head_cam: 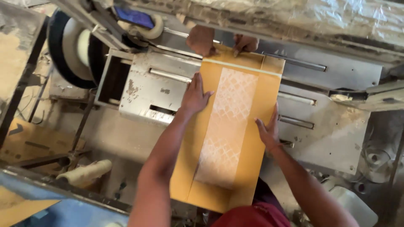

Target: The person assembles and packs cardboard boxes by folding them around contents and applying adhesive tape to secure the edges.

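Note:
A long flat brown cardboard sheet [248, 138], with a white criss-cross patterned strip down its middle, lies on the grey metal machine table [332, 138]. My left hand [195, 96] presses flat on the sheet's left edge, fingers spread. On the sheet's right edge rests my right hand [268, 129], also flat and open. At the far end, another person's two hands [201, 40] [245, 43] hold the sheet's top edge.
A large dark wheel with a white tape roll [73, 48] stands at the upper left. Metal rails [294, 63] and slots run across the table. More brown cardboard [29, 143] lies lower left, beside a pale roller [86, 172]. White containers [353, 201] sit lower right.

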